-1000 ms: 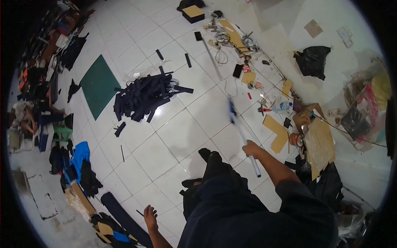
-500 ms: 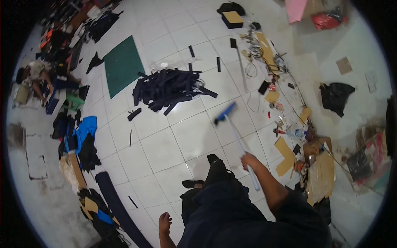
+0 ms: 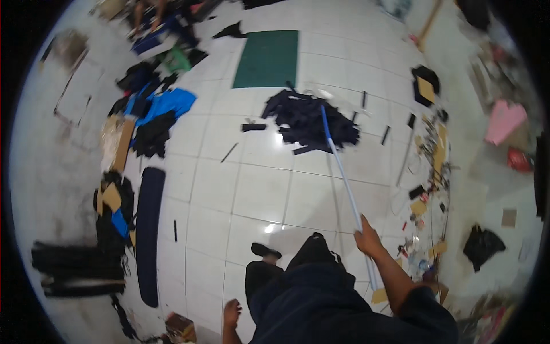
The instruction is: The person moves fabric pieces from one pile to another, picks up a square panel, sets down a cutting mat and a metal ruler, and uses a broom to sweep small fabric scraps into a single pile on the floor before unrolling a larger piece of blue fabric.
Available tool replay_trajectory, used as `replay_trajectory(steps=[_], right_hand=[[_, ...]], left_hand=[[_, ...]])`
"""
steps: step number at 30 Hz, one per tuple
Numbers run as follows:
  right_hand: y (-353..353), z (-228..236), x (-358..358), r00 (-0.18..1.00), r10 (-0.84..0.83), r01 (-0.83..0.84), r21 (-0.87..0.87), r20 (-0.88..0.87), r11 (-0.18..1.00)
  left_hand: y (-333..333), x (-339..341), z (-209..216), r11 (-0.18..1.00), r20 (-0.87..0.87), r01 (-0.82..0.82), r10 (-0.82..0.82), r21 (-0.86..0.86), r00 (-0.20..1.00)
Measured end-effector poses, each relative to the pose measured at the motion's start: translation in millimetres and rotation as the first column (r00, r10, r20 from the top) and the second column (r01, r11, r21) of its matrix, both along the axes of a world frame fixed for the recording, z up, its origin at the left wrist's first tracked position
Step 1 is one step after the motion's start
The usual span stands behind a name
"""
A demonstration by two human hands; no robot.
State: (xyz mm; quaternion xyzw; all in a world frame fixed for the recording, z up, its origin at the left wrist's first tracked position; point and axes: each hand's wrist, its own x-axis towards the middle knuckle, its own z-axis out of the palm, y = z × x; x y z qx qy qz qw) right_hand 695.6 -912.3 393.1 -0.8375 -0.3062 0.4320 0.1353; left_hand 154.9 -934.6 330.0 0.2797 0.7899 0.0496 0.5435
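Observation:
My right hand [image 3: 368,236] grips the pale handle of a broom [image 3: 347,186], which slants forward and away from me. Its narrow blue head [image 3: 325,121] lies against a heap of dark fabric strips [image 3: 295,117] on the tiled floor; whether it touches the strips or hovers just above, I cannot tell. Low beside my leg hangs my left hand [image 3: 232,313], its fingers loosely curled and nothing visible in them. Around the heap lie a few loose strips, one of them a short dark piece [image 3: 254,127] to its left.
A green mat [image 3: 266,59] lies beyond the heap. To the left are a long dark fabric roll [image 3: 150,238], blue cloth [image 3: 172,106] and dark cloth piles. Along the right wall run cardboard pieces [image 3: 425,90], cables and small clutter. Part of another person [image 3: 150,17] shows at far left.
The broom head has swung forward from bare tiles onto the heap of strips. My view has turned left, and my right hand keeps its grip on the handle.

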Motion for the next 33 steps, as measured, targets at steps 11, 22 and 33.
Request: replay_trajectory(steps=[11,22,33], right_hand=[[205.1,26.8,-236.1,0.704,0.627,-0.694,-0.133,-0.333,0.708],[389.8,-151.9,-657.1,0.227,0.517,-0.814,0.131,-0.825,0.566],[454.0,-63.2,-350.6,0.814,0.323,-0.516,-0.349,-0.482,0.782]], left_hand=[[-84.9,-146.9,-111.9,0.992,-0.033,0.075,-0.072,0.104,0.997],[103.4,-217.1,28.7,0.74,0.037,-0.627,0.639,0.244,0.768],[-84.2,-167.4,-24.3,0.375,-0.149,-0.848,0.879,-0.374,0.454]])
